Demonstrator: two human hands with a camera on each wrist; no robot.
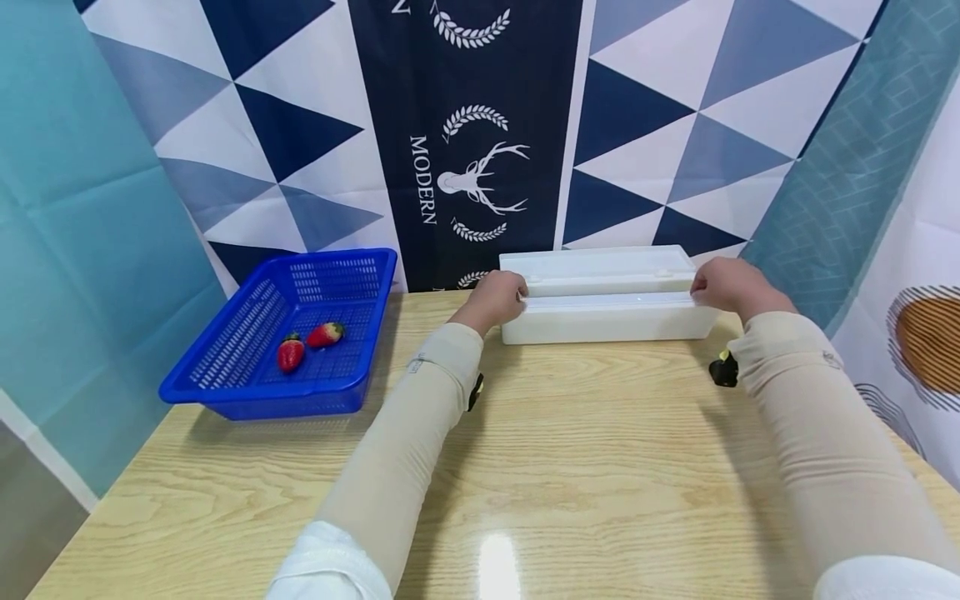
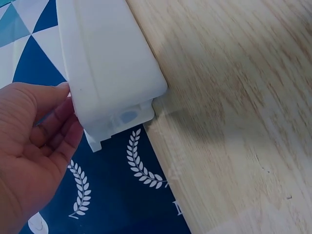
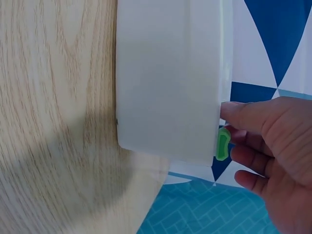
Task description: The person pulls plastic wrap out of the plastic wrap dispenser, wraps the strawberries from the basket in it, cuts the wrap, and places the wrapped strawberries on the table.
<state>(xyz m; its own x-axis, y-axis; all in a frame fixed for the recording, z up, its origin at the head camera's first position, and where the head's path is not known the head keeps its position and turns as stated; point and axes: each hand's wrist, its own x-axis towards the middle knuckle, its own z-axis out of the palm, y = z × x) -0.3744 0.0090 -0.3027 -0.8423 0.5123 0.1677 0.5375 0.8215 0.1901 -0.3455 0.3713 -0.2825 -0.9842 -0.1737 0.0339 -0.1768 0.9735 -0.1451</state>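
A long white plastic box [image 1: 600, 327] stands on the table near the back wall, its raised lid or rear part [image 1: 600, 265] behind the front wall. At its left end my left hand [image 1: 493, 300] pinches the upper edge, thumb on the near side and fingers curled behind. The right hand [image 1: 738, 287] grips the same edge at the right end. In the right wrist view a small green piece [image 3: 223, 144] sits at the box edge, beside the fingers. A bluish oval mark [image 2: 129, 116] shows on the box's end in the left wrist view. The inside is hidden.
To the left stands a blue plastic basket [image 1: 363, 358] with two strawberries, one upright [image 1: 290, 353] and one lying [image 1: 325, 335]. A patterned cloth [image 1: 480, 83] hangs behind the wooden table [image 1: 600, 467]. Teal cloth covers both sides.
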